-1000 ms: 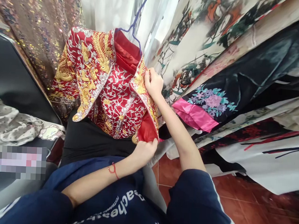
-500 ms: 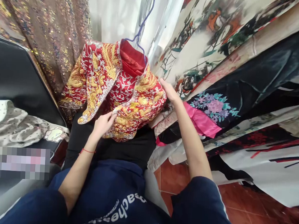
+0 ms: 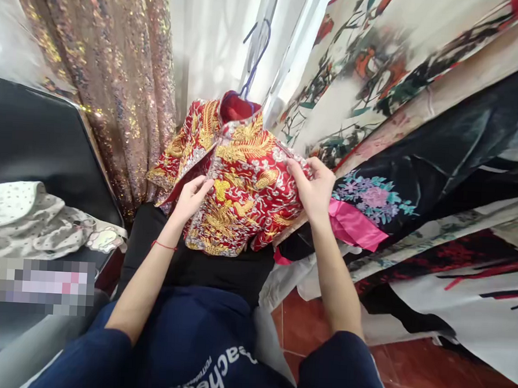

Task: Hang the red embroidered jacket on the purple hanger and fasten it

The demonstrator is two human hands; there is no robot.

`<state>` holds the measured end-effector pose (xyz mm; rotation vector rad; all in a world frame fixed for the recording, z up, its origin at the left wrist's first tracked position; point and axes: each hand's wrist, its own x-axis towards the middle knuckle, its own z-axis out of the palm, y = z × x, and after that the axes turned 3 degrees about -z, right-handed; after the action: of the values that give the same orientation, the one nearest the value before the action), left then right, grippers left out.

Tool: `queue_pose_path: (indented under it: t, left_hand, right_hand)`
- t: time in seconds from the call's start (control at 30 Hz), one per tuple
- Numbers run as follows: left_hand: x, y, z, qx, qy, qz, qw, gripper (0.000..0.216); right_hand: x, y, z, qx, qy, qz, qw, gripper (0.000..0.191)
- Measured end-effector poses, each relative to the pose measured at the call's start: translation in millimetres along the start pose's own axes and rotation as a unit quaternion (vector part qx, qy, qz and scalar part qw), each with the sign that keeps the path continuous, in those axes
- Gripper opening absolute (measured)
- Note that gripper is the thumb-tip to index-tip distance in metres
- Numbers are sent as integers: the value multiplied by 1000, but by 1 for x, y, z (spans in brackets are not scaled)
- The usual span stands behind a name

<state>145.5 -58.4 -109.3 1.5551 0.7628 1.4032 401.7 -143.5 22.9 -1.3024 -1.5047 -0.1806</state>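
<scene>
Here, I see the left hand [image 3: 191, 197] pinching the front edge of the jacket [image 3: 241, 207] and the right hand [image 3: 313, 188] gripping its other side, apparently to hold the panel flat while it hangs from the hanger [image 3: 256, 58] among racked robes [image 3: 439, 140].

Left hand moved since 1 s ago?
Yes: left hand went up and left, away from the pink cuff, from the hem of the red embroidered jacket to its front edge.
</scene>
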Motion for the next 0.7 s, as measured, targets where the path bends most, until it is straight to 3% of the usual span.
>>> queue_pose_path:
  t: [0.13,0.3,0.4,0.57,0.63,0.7]
  left_hand:
    - [22,-17,1,24,71,27,997,41]
    - [34,-69,4,66,130,-43,988,39]
    - [37,-84,2,91,147,-46,984,37]
    - [33,-77,-1,127,164,-24,978,29]
    - [23,-74,-1,161,214,4,963,24]
    - [13,-73,-3,227,288,43,929,32]
  right_hand:
    - [-14,-46,8,-122,26,-33,992,43]
    - [-68,-75,41,-345,-109,-65,930,50]
    - [-74,-61,43,-417,-148,-14,897,46]
    - [-36,-12,34,-453,-162,69,874,38]
    - [-22,8,38,-453,-141,96,875,35]
    - [-17,24,49,-453,-105,118,878,39]
